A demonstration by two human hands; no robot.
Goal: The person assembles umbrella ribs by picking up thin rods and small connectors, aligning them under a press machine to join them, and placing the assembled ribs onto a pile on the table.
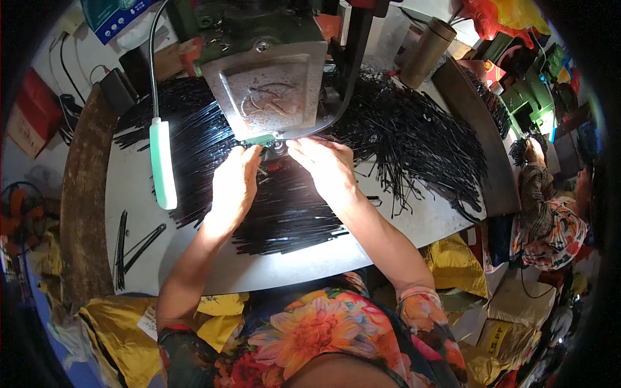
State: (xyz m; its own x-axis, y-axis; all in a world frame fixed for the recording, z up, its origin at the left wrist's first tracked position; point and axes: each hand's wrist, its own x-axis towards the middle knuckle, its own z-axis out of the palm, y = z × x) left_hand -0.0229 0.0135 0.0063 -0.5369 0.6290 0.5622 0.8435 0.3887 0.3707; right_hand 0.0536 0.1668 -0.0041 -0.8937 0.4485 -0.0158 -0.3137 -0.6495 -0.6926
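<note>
A machine (272,90) with a green body and a worn metal front plate stands over the table, brightly lit below its head. My left hand (235,181) is at the left of its working point, fingers bent together near the tip of the head. From the other side my right hand (328,169) reaches the same spot, its fingers closed and pointing inward. Whatever they pinch is small and mostly hidden by the fingers and the head. Under and between my hands lies a layer of thin black rods (278,220), roughly parallel.
More black rods (414,142) are heaped at the right on the pale tabletop (194,265). A few loose rods (139,249) lie front left. A green-and-white lamp (163,165) hangs left of the machine. Wooden boards (87,194) edge the table. At far right, another person's hand (534,152) works at a green machine.
</note>
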